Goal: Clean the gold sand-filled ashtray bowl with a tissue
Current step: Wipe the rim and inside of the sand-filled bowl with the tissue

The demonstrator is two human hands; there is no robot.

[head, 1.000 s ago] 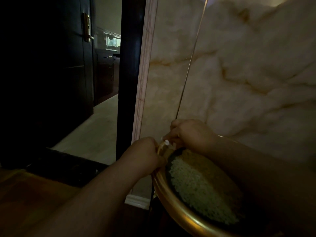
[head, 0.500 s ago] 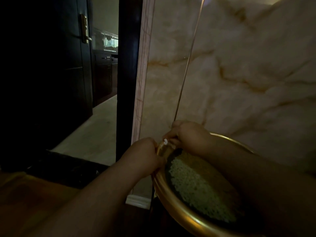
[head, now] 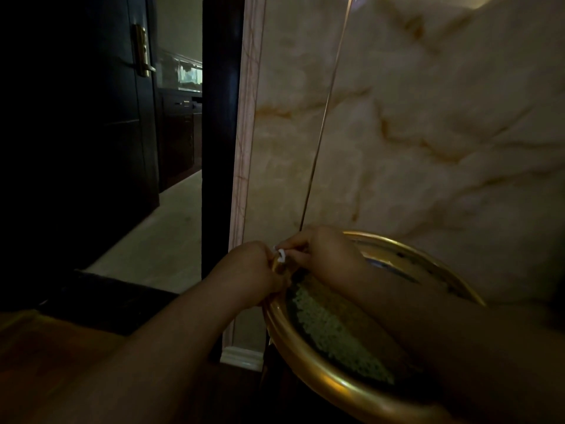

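- Gold ashtray bowl sat at 5 o'clock in the head view, close against the marble wall; pale sand filled its basin.
- Left hand closed over the rim at the bowl's 10 o'clock edge, fingers curled shut on the lip, probably to steady the bowl against the wiping push.
- Right hand reached across the sand to the same stretch of rim, forearm lying over the basin. Fingers pinched together on a small white scrap, likely the tissue, pressed to the rim between the two hands.
- Tissue looked balled small, which suits working a narrow lip rather than a broad face.
- Light was poor; couldn't tell whether grime remained on the rim.
- Dark open doorway at 10 o'clock, well apart from the work.
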